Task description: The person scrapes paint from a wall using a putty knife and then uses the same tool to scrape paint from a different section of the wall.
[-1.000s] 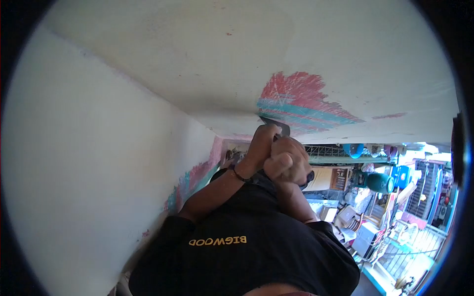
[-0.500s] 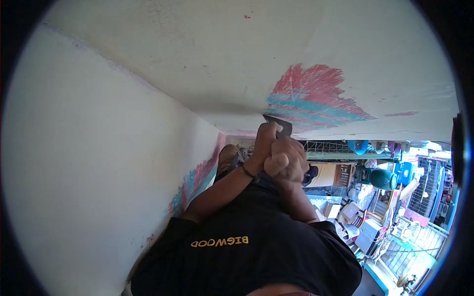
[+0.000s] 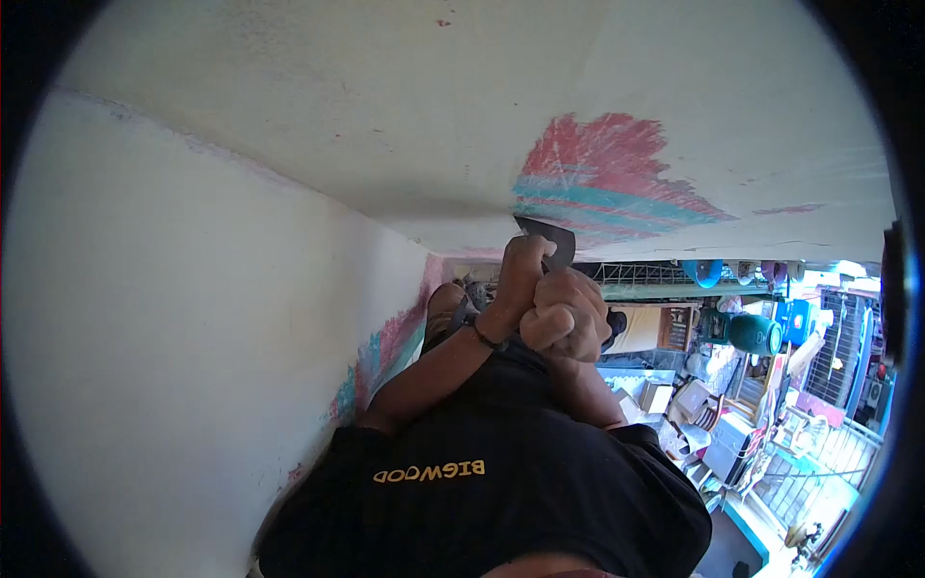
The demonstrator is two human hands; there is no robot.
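A dark, flat blade (image 3: 553, 238) of a scraper touches the pale wall at the lower left edge of a patch of red and turquoise paint (image 3: 607, 178). My left hand (image 3: 523, 273), with a dark band on its wrist, is closed around the tool close to the blade, one fingertip against it. Just below and to the right, my right hand (image 3: 567, 316) is wrapped in a fist on the handle, which the fingers mostly hide.
Another pale wall (image 3: 193, 318) meets the first in a corner at left, with red and turquoise paint (image 3: 381, 356) along its edge. Down at right are a green cylinder (image 3: 754, 334), boxes (image 3: 656, 398), chairs and metal railings. A thin crack runs along the wall's edge.
The view has shifted slightly, so the paint patch sits a little higher. More of the blade shows, and my right hand is a bit lower. Both hands keep their hold.
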